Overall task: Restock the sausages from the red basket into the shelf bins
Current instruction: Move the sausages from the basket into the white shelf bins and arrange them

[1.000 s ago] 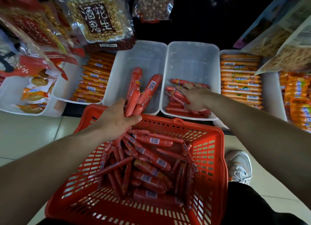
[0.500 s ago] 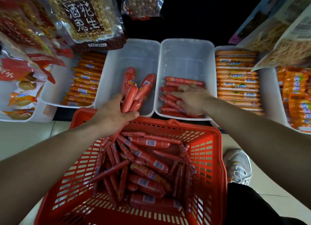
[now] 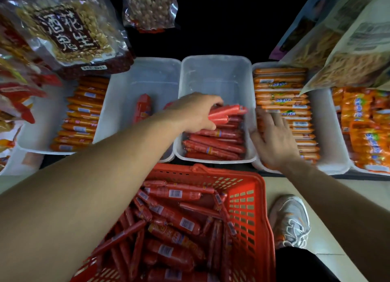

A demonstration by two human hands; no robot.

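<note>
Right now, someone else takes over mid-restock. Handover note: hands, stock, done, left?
Left hand: grip round a bunch of red sausages, over the middle bin.
Right hand: fingers spread, holding nothing, over the left edge of the orange-sausage bin; contact is too blurred to tell.
Done: the middle bin has a layer of stocked sausages in its near half; the left bin has a few.
Left: lay the bunch down, then move the loose pile out of the red basket, which is far from empty.
</note>
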